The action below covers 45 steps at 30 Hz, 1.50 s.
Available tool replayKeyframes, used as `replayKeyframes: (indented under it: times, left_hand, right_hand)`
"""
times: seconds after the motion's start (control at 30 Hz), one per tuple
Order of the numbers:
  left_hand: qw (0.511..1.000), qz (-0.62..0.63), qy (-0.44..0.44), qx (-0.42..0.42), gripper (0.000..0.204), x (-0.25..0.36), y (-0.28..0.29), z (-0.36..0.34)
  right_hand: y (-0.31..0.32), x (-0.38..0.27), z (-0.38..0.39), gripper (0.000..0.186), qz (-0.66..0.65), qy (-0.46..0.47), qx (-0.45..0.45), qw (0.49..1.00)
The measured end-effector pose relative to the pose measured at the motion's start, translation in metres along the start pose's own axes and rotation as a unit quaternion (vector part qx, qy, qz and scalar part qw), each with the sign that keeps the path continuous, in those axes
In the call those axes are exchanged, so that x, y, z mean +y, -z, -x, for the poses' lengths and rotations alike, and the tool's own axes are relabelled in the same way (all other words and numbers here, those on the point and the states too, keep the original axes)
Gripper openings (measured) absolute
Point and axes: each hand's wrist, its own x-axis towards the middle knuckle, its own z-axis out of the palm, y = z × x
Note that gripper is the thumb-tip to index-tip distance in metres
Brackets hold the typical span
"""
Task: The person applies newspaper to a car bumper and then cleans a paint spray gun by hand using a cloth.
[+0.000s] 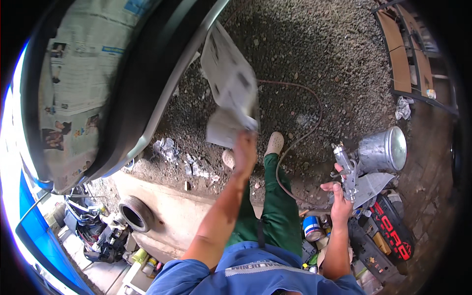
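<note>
Head view, from the left one of two wide fisheye cameras worn side by side on the person's head. The lens faces steeply downward: the blue shirt (221, 282) lies nearest, at the lower edge, with the green trousers (282, 216) and shoes (276, 142) farther below. Gravel (344, 49) spans the upper part of the field, a vehicle (130, 93) the left. The image circle, upright and unmirrored, ends in dark corners.

left grip (245, 151) holds newspaper (232, 88), right grip (340, 204) a spray gun (349, 178).
</note>
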Motion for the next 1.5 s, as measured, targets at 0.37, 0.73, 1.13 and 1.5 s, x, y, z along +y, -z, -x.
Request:
replayKeyframes:
  times: [0.37,0.73,1.13,1.5]
  left_hand:
    - [0.896,-0.018,-0.33,-0.296,0.023,0.167,-0.03,0.1]
    - [0.897,-0.024,-0.074,-0.435,0.062,0.234,0.032,-0.027]
    - [0.82,-0.296,-0.273,-0.406,0.05,0.33,0.021,-0.23]
    - [0.92,0.005,-0.255,-0.299,0.048,0.522,-0.015,-0.372]
  right_hand:
    - [0.149,-0.058,0.094,0.028,0.177,0.056,0.237,0.954]
    - [0.18,-0.083,0.055,0.011,-0.104,-0.032,0.307,0.945]
    - [0.167,-0.109,-0.153,0.029,-0.02,-0.226,0.107,0.968]
    - [0.214,-0.188,-0.301,0.036,0.233,-0.205,0.113,0.944]
